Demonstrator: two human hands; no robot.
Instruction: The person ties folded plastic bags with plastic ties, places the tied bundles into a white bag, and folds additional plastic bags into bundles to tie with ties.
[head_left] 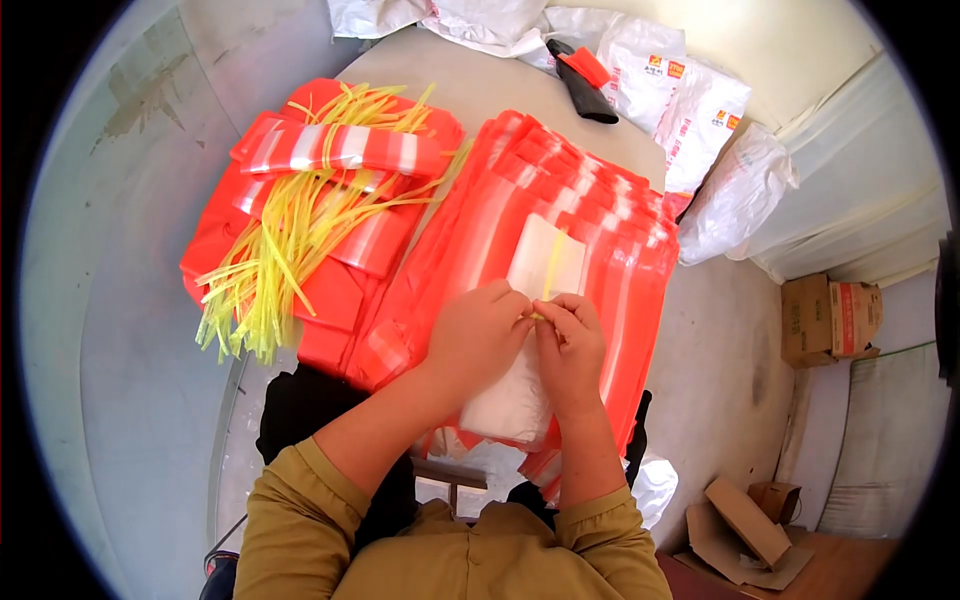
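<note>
My left hand (485, 325) and my right hand (570, 345) meet over a folded white bundle (545, 245). Both are closed, pinching a thin yellow strip (554, 265) between the fingertips. The strip runs up along the white bundle. Under the bundle lies a wide stack of red and white striped plastic sheets (630, 260). To the left, a tangle of loose yellow strips (270, 260) rests on folded red plastic bundles (340, 150).
A black object with a red piece (583, 85) lies at the table's (430, 65) back edge. White printed sacks (690, 110) stand behind it. Cardboard boxes (825, 318) sit at the right, and opened cardboard (745, 535) lies at the lower right.
</note>
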